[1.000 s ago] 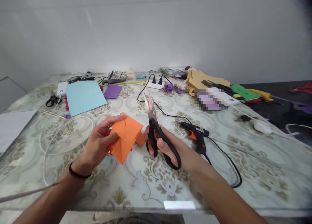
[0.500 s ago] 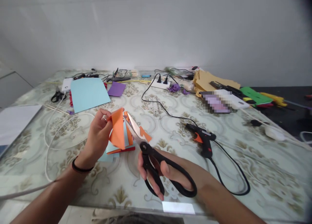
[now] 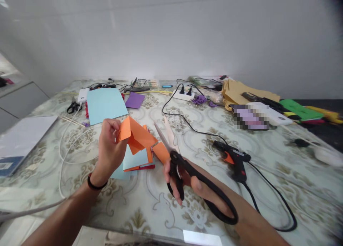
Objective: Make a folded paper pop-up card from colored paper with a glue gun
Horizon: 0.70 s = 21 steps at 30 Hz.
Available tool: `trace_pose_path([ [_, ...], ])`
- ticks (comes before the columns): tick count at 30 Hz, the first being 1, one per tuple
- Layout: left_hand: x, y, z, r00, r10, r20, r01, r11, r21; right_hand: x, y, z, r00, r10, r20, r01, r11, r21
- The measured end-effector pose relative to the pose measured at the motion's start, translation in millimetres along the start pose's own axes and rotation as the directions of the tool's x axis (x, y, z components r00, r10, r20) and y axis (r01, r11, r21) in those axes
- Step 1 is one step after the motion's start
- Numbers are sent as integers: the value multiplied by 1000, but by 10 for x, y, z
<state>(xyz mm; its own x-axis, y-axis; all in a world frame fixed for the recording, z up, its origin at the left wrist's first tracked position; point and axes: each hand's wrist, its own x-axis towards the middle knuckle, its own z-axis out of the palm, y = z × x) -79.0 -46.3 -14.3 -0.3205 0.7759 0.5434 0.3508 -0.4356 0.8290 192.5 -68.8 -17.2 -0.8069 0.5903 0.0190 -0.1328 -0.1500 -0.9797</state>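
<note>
Between the thumb and fingers of my left hand point(image 3: 111, 146) is a folded piece of orange paper point(image 3: 139, 133), raised over the table. My right hand point(image 3: 197, 183) has its fingers through the handles of black-handled scissors point(image 3: 175, 156). The blades are spread apart and point away from me, to the right of the orange paper and not touching it. Under the paper lie light blue and orange paper pieces point(image 3: 135, 160), with a bit of red at their edge. Another orange scrap point(image 3: 160, 152) rests just left of the blades.
A black glue gun point(image 3: 235, 158) with its cord lies to the right. Further back are a light blue sheet point(image 3: 105, 105), a purple square point(image 3: 135, 100), a power strip point(image 3: 183, 94), brown envelopes point(image 3: 241, 92) and a phone point(image 3: 249, 117). A white cable point(image 3: 63, 146) curls at left.
The scissors have moved right, away from the orange paper, and their blades are wider apart. The orange paper has turned and shows its fold. The whole view has shifted slightly.
</note>
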Motion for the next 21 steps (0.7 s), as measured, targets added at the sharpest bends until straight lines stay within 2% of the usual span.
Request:
trace_pose_path([
  [2,-1,-15,-9,999,38,5,-38,998,55,-14,1,-7,1000,-5,27,5,999,32],
  [5,-23,6,-8,993,90,77,-103,977,187,-17,4,12,987,25,162,-32,998,45],
  [7,-41,34,-1,984,150,94,-171,944,283,-3,12,40,978,37,206,-47,998,41],
  [12,-73,71,32,958,257,124,-286,869,405,40,20,77,985,11,172,-15,1000,22],
  [21,-158,103,78,931,336,143,-362,796,485,47,-59,132,994,22,108,-21,1000,-10],
])
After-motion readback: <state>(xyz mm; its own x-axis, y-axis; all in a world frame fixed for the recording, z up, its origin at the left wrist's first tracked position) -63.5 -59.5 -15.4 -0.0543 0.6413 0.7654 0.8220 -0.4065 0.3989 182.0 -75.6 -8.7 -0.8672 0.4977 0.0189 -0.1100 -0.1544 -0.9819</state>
